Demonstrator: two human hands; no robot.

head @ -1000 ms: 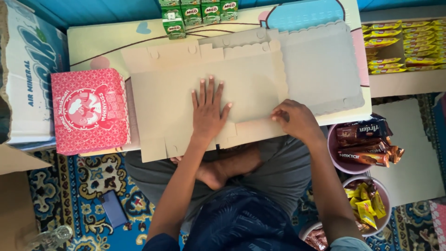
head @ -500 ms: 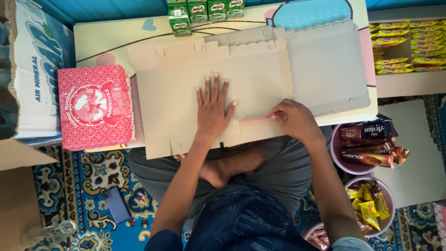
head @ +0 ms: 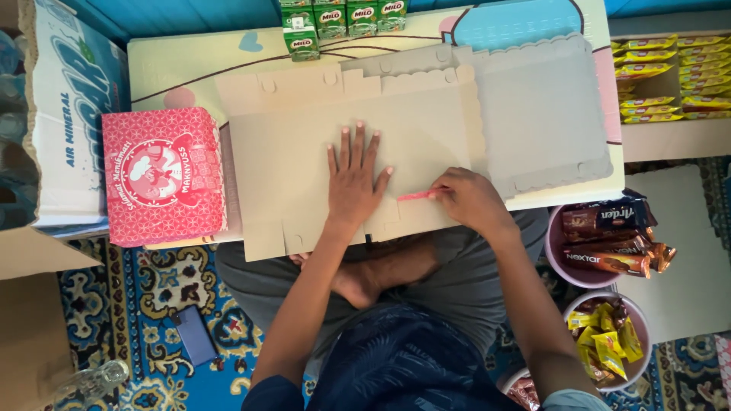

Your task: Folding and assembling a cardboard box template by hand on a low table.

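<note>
Item: flat unfolded cardboard box blank (head: 304, 144), brown inner face up, lying on a low table (head: 183, 68) in front of a person seated cross-legged; its long axis runs left to right across the table, tabbed edge toward the far side, the near edge overhanging the lap. Left hand (head: 354, 179): spread flat, fingers splayed, palm pressing the blank, gripping nothing. Right hand (head: 468, 199): curled closed around a slim pink strip or tool (head: 415, 196), which lies roughly level with its tip pointing left toward the left hand. State of work, as judged: the blank is wholly flat, no panel raised or folded; forming is all yet to do. Adjacent: a second grey blank (head: 548, 114) overlapping to the right; finished red patterned box (head: 164, 175) at the left; green drink cartons (head: 343, 19) along the far edge; tubs of wrapped snacks (head: 609, 243) on the patterned rug; phone (head: 194, 335) on the rug.
</note>
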